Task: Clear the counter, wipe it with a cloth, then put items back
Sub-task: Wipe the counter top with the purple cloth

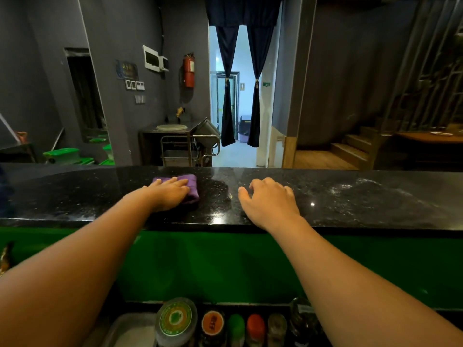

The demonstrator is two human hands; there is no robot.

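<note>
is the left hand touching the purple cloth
Touching. The head view shows the left hand lying flat on the purple cloth, fingers straight, covering most of it on the black counter.

Left hand (168, 194) presses flat on the purple cloth (191, 187) atop the black counter (350, 201); right hand (269, 201) rests beside it, fingers loosely curled.

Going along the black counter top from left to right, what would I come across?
Left hand pressing flat on the purple cloth → wet glossy patch → right hand resting on the counter → pale smeared streaks.
</note>
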